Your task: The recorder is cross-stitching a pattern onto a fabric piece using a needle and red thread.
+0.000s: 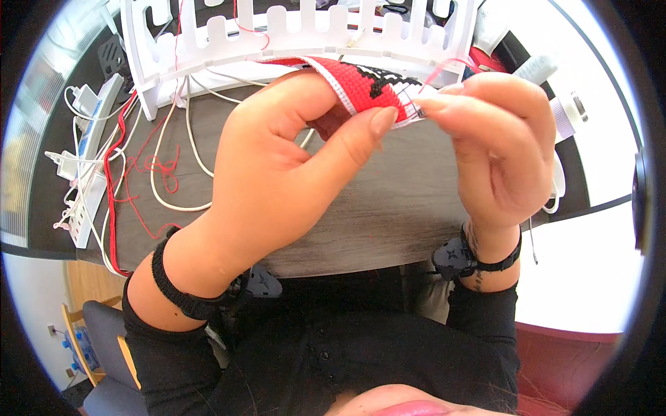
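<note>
A red, white and black cross-stitch piece (pixel 367 86) is held up above the desk. My left hand (pixel 283 156) grips its lower edge between the thumb and the fingers, which are partly hidden behind it. At the right end of the piece, the thumb and index finger of my right hand (pixel 499 135) are pinched together against its white part. A red thread (pixel 442 67) loops up beside these fingertips. Whether a needle is between them cannot be made out.
A white slotted rack (pixel 322 36) stands along the desk's back. Power strips (pixel 96 119) with plugs and white cables lie at the left, beside a bundle of red thread (pixel 110 182) and a loose red tangle (pixel 164 166). A blue-grey chair (pixel 104 338) is at lower left.
</note>
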`<control>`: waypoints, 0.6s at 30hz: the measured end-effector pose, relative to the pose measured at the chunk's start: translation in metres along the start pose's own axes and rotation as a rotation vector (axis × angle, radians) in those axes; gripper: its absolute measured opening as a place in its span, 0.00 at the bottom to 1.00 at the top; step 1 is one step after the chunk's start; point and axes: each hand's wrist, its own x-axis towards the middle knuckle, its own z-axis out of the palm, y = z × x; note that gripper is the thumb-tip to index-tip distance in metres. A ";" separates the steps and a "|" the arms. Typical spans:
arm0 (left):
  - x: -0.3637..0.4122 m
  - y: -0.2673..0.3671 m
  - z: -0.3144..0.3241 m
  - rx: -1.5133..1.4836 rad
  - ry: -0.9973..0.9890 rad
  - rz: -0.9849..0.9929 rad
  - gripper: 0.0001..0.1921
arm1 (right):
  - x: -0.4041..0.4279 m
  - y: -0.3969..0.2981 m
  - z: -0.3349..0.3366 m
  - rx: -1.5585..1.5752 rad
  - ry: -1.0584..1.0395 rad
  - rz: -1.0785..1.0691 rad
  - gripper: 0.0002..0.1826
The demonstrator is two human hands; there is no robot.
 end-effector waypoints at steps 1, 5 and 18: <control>0.000 0.001 0.000 0.000 -0.002 0.000 0.09 | -0.001 -0.001 0.002 -0.002 0.001 0.001 0.09; 0.000 0.001 0.000 0.004 0.004 0.006 0.09 | -0.003 -0.002 0.004 -0.066 0.002 0.033 0.12; 0.000 0.001 -0.001 -0.005 0.030 0.015 0.09 | -0.004 0.001 0.003 -0.115 -0.035 0.013 0.11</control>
